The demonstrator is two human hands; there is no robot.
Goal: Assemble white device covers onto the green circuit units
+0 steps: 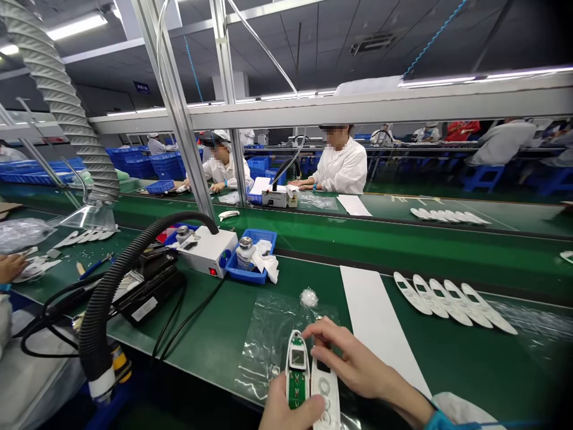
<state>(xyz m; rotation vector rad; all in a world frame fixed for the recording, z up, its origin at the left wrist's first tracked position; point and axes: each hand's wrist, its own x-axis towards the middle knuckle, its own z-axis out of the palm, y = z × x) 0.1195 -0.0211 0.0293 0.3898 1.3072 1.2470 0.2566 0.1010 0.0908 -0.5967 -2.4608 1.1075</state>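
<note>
At the bottom centre my left hand (286, 413) grips the lower end of a white device half (297, 367) with a green circuit board and a small screen showing. My right hand (353, 361) holds a white front cover with button holes (325, 391) right beside it, fingers curled over its top. Both parts sit above a clear plastic bag (268, 334) lying on the green bench (215, 334).
Several white shells (452, 295) lie in a row at right, beside a white paper strip (376, 322). A blue tray (250, 257) with bottle and cloth, a white box (208, 251), black hose (116, 280) and tools stand at left. Other workers sit opposite; a co-worker's hand (11, 267) is at far left.
</note>
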